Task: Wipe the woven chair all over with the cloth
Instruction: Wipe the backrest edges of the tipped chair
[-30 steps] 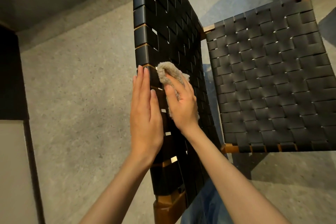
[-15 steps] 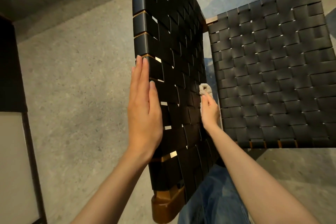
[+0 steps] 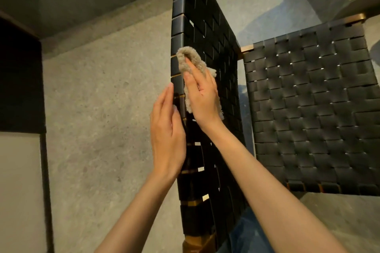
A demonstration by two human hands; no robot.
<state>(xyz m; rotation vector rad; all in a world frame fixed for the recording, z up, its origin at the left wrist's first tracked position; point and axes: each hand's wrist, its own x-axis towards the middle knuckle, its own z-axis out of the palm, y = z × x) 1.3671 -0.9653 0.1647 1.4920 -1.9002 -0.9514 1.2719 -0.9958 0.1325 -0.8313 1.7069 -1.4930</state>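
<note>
Right hand (image 3: 202, 96), forearm reaching up, pins the cloth (image 3: 190, 57) under thumb and fingers against the chair (image 3: 207, 16) back's woven straps near its outer edge. Left hand (image 3: 166, 131), fingers straight and together, lies flat along that edge just below. The seat (image 3: 308, 109) is to the right.

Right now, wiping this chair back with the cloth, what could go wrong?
The left hand only rests flat against the chair back, so a hard push from the right hand could shift it. The fluffy cloth is bunched and may snag in the gaps between straps, or skip some.
</note>
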